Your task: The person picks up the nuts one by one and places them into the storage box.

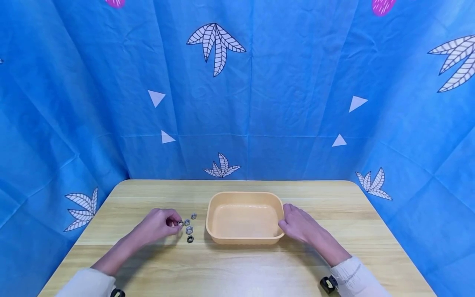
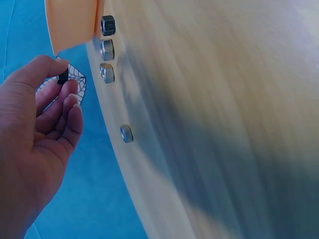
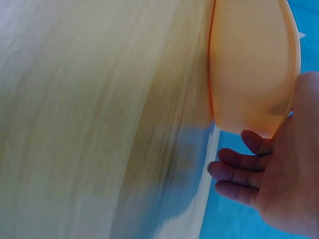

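Between thumb and forefinger, my left hand (image 1: 158, 225) pinches a small dark hex nut (image 2: 63, 76), raised off the tabletop. Several more nuts lie on the table just right of those fingertips: a small silver nut (image 1: 193, 215) farthest back, two silver ones, and a dark nut (image 1: 190, 239) nearest me. A shallow peach plastic bin (image 1: 245, 240) stands right of the nuts, with nothing visible inside. At its right end, my right hand (image 1: 299, 223) grips the rim, thumb over the edge and the other fingers outside, as the right wrist view shows.
The light wood table (image 1: 156, 268) extends around the bin and nuts. A blue patterned curtain (image 1: 274, 103) hangs behind the table and along both sides.
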{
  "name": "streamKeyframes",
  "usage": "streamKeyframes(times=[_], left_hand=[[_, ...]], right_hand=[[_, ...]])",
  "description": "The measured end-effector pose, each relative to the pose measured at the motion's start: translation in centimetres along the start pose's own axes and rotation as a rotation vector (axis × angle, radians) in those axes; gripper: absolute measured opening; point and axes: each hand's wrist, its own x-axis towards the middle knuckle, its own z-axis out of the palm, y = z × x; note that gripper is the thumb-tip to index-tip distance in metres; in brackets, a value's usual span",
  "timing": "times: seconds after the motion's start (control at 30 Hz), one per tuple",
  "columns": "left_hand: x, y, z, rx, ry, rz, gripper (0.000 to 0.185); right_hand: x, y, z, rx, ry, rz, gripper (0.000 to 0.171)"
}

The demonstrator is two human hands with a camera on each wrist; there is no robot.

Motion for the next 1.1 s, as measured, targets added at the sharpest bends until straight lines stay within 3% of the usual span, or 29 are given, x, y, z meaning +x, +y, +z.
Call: streamKeyframes(times=[0.47,0.67,1.1], left_hand=[[2.1,1.8,-1.1,-0.006,-0.055,-0.032,0.008],[3.1,2.5,-1.5,0.008,-0.060,-0.008,0.009],[5.5,4.4,-0.6,0.006,-0.103,0.024,0.010]], right_hand=[[0.0,0.1,0.1,0.001,-0.007,0.010,0.034],[-0.1,0.2,0.0,0.004,-0.002,0.002,0.034],[-0.1,0.1,-0.1,0.010,-0.010,0.009,0.034]])
